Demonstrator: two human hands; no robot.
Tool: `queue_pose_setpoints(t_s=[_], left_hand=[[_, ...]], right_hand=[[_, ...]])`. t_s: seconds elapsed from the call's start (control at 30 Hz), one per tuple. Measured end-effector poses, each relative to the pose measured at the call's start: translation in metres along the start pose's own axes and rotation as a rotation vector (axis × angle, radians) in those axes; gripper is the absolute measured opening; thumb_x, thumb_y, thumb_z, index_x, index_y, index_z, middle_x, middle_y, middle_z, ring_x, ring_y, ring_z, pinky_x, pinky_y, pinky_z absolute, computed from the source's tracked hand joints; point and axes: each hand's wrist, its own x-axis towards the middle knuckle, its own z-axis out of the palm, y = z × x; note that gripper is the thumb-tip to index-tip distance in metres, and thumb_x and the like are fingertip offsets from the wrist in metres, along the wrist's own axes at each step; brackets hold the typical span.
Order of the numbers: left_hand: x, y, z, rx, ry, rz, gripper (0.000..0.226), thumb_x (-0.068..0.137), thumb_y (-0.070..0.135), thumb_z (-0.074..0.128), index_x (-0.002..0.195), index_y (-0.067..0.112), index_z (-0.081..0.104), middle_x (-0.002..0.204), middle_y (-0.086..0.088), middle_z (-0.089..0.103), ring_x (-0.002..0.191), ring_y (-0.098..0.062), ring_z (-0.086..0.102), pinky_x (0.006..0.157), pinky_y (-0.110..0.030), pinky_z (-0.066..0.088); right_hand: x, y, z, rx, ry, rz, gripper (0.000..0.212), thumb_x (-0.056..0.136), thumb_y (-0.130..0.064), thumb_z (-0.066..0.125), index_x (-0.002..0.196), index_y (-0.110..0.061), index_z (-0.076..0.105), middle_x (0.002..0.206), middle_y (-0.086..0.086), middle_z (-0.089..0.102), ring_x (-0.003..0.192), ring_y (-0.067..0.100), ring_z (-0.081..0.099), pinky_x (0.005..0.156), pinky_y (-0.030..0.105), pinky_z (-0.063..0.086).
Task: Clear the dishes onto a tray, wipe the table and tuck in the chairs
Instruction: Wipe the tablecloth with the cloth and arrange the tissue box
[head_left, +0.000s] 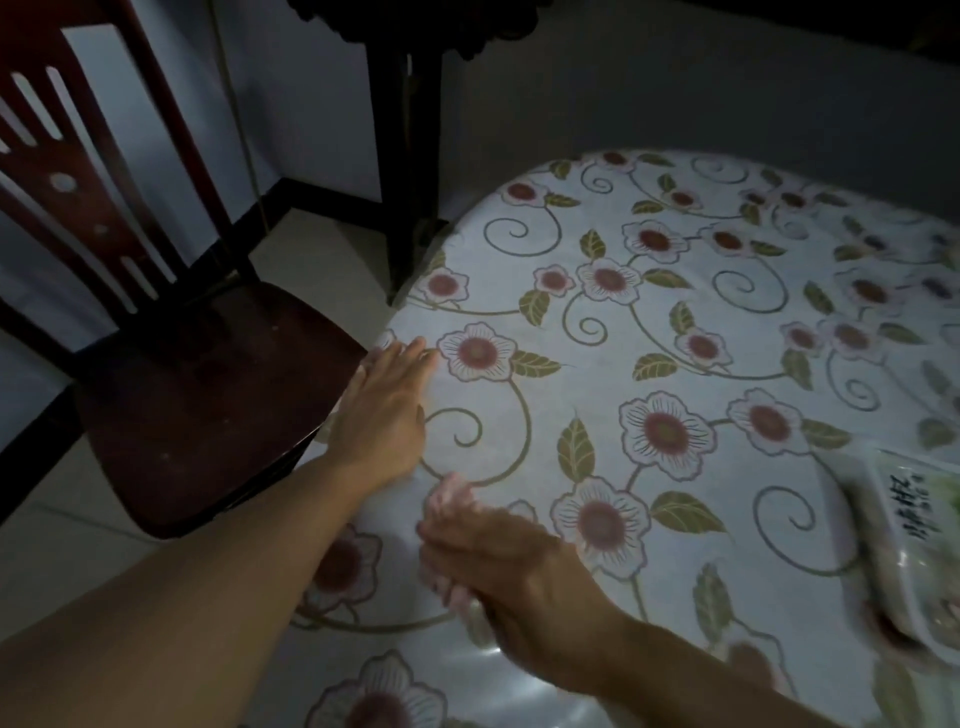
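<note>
A round table (675, 322) carries a white cloth printed with pink flowers and green leaves. My left hand (382, 410) lies flat on the cloth near the table's left edge, fingers straight. My right hand (498, 566) is close to me on the table, blurred, its fingers curled round a pale pinkish wad, probably a wiping cloth (449, 501). A dark wooden chair (208, 395) stands pulled out at the left, its seat next to the table's edge.
A pale plastic packet with dark printed lettering (914, 545) lies at the table's right edge. A dark carved wooden furniture leg (405, 171) stands behind the table by the grey wall. Light floor tiles show at the left.
</note>
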Motion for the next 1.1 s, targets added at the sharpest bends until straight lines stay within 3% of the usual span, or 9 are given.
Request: queue_pose_setpoints(t_s=[0.1,0.2,0.3,0.57,0.73,0.83,0.9,1.0,1.1], left_hand=[[-0.014,0.004,-0.005,0.011,0.042,-0.036,0.068,0.088,0.000,0.038,0.149,0.018,0.015,0.159,0.001,0.008,0.146,-0.016,-0.002,0.117,-0.039,0.005],[-0.049,0.002,0.000,0.073,0.124,-0.115,0.062,0.094,0.009,0.035,0.150,0.017,0.009,0.159,0.002,0.002,0.146,-0.014,-0.004,0.116,-0.040,0.002],[-0.062,-0.005,0.005,0.094,0.104,-0.138,0.056,0.098,0.017,0.027,0.150,0.018,0.007,0.159,0.002,-0.001,0.145,-0.013,-0.005,0.116,-0.035,-0.003],[-0.058,0.005,-0.004,0.109,0.012,-0.189,0.063,0.094,0.011,0.037,0.150,0.014,0.008,0.159,0.001,-0.003,0.145,-0.015,-0.007,0.116,-0.044,0.001],[-0.079,0.044,0.011,0.046,0.091,-0.038,0.065,0.087,0.005,0.043,0.147,0.017,0.022,0.158,0.000,0.010,0.146,-0.018,0.003,0.116,-0.043,0.005],[-0.095,0.069,0.031,-0.004,0.046,0.040,0.065,0.087,0.008,0.047,0.147,0.021,0.025,0.158,0.003,0.014,0.145,-0.015,0.006,0.115,-0.041,0.008],[-0.095,0.072,0.040,-0.013,0.021,0.037,0.063,0.091,0.009,0.044,0.148,0.022,0.021,0.159,0.003,0.009,0.146,-0.014,0.002,0.115,-0.041,0.008],[-0.093,0.068,0.041,0.015,-0.022,0.017,0.061,0.095,0.014,0.038,0.150,0.025,0.012,0.159,0.006,0.001,0.145,-0.013,-0.003,0.116,-0.042,0.007],[-0.092,0.075,0.036,0.047,-0.062,-0.012,0.056,0.098,0.017,0.033,0.150,0.024,0.012,0.159,0.005,0.001,0.146,-0.014,-0.003,0.116,-0.043,0.008]], right_hand=[[0.005,0.024,-0.022,-0.127,-0.100,0.187,0.025,0.089,-0.014,0.050,0.106,-0.020,0.067,0.108,0.003,0.069,0.099,0.023,0.065,0.087,0.041,0.053],[0.048,0.077,-0.061,-0.128,0.181,0.439,0.023,0.097,-0.015,0.041,0.103,-0.015,0.063,0.101,0.004,0.065,0.088,0.022,0.061,0.078,0.039,0.049],[0.080,0.093,-0.064,-0.276,0.301,0.620,0.033,0.092,-0.011,0.045,0.124,-0.014,0.054,0.124,0.006,0.059,0.110,0.025,0.056,0.093,0.033,0.040],[-0.028,-0.022,0.007,-0.115,-0.021,-0.057,0.036,0.098,-0.016,0.037,0.125,-0.016,0.061,0.135,0.001,0.057,0.124,0.017,0.053,0.105,0.031,0.042],[-0.055,0.056,-0.074,-0.356,0.183,0.323,0.028,0.098,-0.038,0.042,0.103,-0.022,0.064,0.098,0.000,0.062,0.086,0.018,0.057,0.081,0.025,0.044],[-0.047,0.090,-0.101,-0.289,0.267,0.720,0.037,0.092,-0.004,0.045,0.128,-0.011,0.053,0.136,0.006,0.049,0.122,0.025,0.047,0.098,0.028,0.036],[-0.049,0.078,-0.085,-0.338,0.301,0.718,0.046,0.091,-0.002,0.044,0.136,-0.011,0.046,0.145,0.004,0.042,0.130,0.022,0.041,0.107,0.034,0.036],[-0.081,0.018,-0.046,-0.255,0.274,0.507,0.029,0.099,-0.012,0.035,0.115,-0.024,0.056,0.120,-0.008,0.058,0.109,0.007,0.056,0.089,0.033,0.050],[-0.138,-0.034,-0.020,-0.200,0.101,0.351,0.048,0.091,-0.005,0.051,0.138,-0.018,0.049,0.148,-0.004,0.042,0.137,0.011,0.036,0.112,0.026,0.032]])
